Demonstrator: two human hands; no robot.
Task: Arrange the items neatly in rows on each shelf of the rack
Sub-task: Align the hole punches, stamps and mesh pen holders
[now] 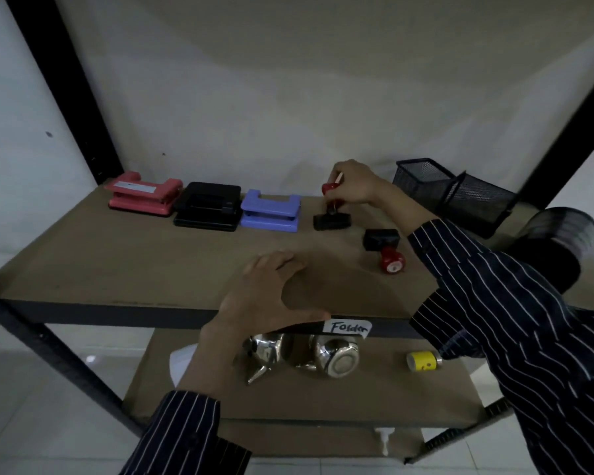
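Three hole punches stand in a row along the back of the brown shelf (117, 255): a red one (141, 193), a black one (208, 207) and a blue one (271, 211). Right of the blue punch a rubber stamp (331, 219) stands upright, and my right hand (352, 183) grips its red handle from above. A second stamp (384, 246) lies on its side nearer the front, red knob toward me. My left hand (268, 296) hovers over the shelf's front edge, fingers loosely spread, holding nothing.
A black mesh pen holder (439, 186) lies tipped at the back right, with another mesh holder (563, 228) beside it. On the lower shelf are shiny metal kettles (333, 358), a yellow cylinder (420, 361) and something white (182, 361). A label (347, 328) reads "Folder". Black uprights frame the rack.
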